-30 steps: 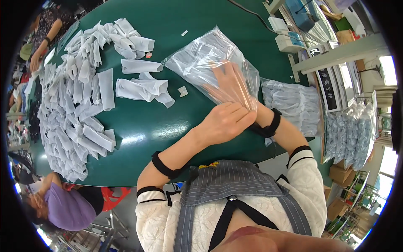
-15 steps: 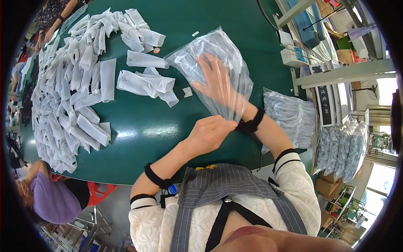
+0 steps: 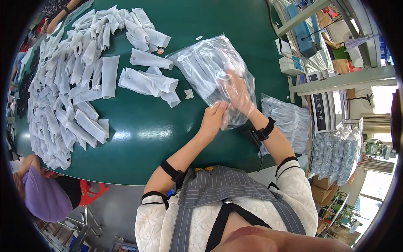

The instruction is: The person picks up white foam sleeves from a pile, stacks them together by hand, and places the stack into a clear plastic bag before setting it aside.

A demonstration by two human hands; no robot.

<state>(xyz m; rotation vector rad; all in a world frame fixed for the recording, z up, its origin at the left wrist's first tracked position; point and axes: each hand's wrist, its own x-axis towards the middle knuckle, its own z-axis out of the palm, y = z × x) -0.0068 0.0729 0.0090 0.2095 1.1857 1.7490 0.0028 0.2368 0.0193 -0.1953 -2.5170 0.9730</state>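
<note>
A large clear plastic bag (image 3: 205,63), filled with white folded packets, lies on the green table in front of me. My left hand (image 3: 213,119) pinches the near edge of its mouth between thumb and fingers. At the right side of the mouth is my right hand (image 3: 240,95), its fingers bent and partly veiled by the film; they seem to grip the plastic. Left of the bag lie loose white packets (image 3: 149,84), and beyond them spreads a big heap of similar packets (image 3: 86,63).
Filled clear bags (image 3: 283,122) lie by my right arm, with more bags (image 3: 336,147) past the table edge. A metal frame (image 3: 344,82) and white boxes (image 3: 289,65) stand at right. A person in purple (image 3: 48,195) sits at lower left; another person's hand (image 3: 52,25) is far left.
My right hand has drawn back toward me from over the packets to the bag's mouth. My left hand has shifted slightly up and left. The gathered mouth has spread out.
</note>
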